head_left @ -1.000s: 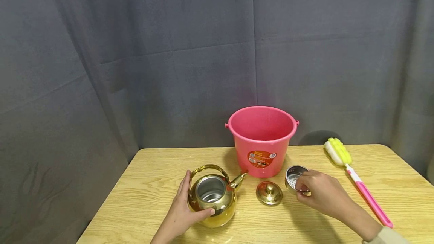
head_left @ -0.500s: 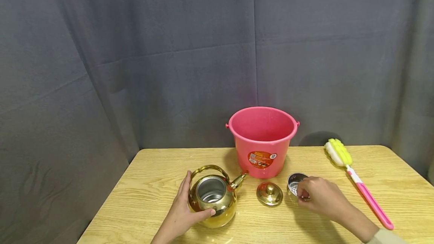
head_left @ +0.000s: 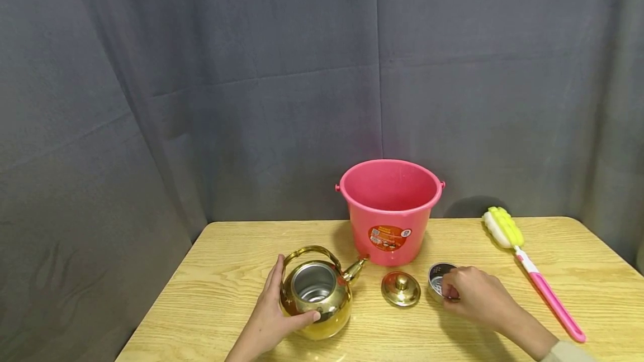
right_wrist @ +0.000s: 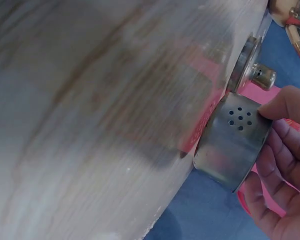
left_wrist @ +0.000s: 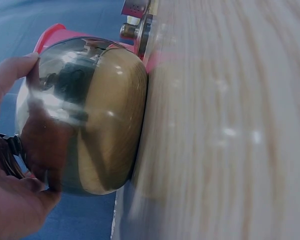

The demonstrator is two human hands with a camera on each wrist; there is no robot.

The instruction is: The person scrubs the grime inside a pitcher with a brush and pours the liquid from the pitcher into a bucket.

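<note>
- Now, the head view: the left hand (head_left: 274,317) has the gold kettle (head_left: 332,317) clasped, fingers spread wide round its side, thumb across the front.
- The kettle stands on the table (head_left: 201,306), lidless, its steel inside showing, its spout (head_left: 354,271) aimed towards the pink bucket (head_left: 362,219).
- Across to the right hand (head_left: 475,295), and it's pinching the rim of the metal strainer (head_left: 436,281), thumb and fingers close together with just the wall between them.
- Between kettle and strainer sits the gold lid (head_left: 401,289), knob up, near the strainer; behind it comes the bucket with its red label (head_left: 389,238).
- Far right, the brush (head_left: 527,261) lies slantwise, spongy yellow-and-white head away from the person, well apart from both hands; a grey curtain (head_left: 282,116) hangs behind.
- Over to the left wrist view: the kettle's shiny belly fills the middle, the hand wrapped against it; lid and strainer peep out beyond.
- And the right wrist view: thumb on the strainer's rim, other fingers curled beneath, a cluster of holes in the wall. It's right down by the table; whether it touches, I can't tell.
</note>
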